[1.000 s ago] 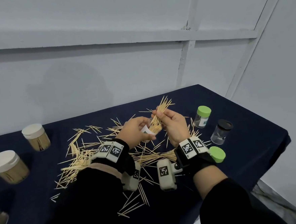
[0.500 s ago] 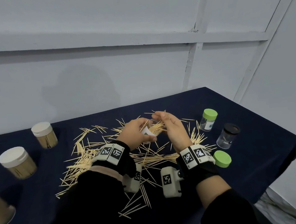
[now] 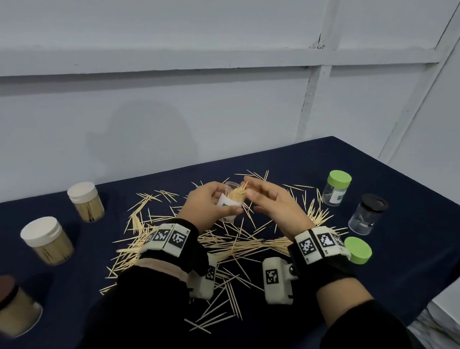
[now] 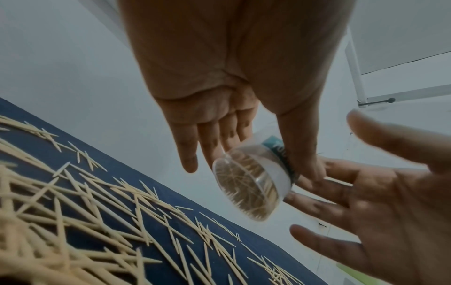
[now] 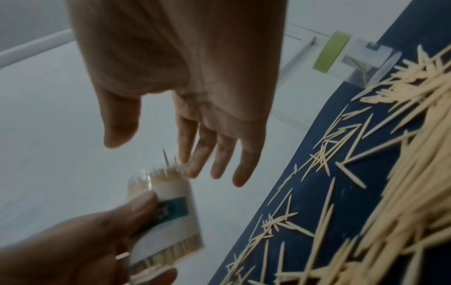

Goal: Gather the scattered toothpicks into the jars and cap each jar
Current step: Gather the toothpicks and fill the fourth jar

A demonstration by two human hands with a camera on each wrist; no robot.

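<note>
The small clear plastic jar of wooden toothpicks (image 3: 232, 201) is held tilted, mouth up and away, by the left hand (image 3: 208, 206), whose fingers are curled round it. The right hand (image 3: 273, 202) is spread loosely beside the mouth, nothing gripped.

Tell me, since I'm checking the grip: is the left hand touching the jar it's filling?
Touching. The right wrist view shows the left hand with its thumb pressed on the label of the jar; the head view shows its fingers wrapped around it.

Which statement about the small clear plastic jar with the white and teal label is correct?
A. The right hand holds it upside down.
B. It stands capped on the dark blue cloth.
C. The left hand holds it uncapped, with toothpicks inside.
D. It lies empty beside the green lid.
C: the left hand holds the small clear plastic jar off the table, open-topped, toothpick tips showing at its mouth; the right hand is open beside it.
</note>
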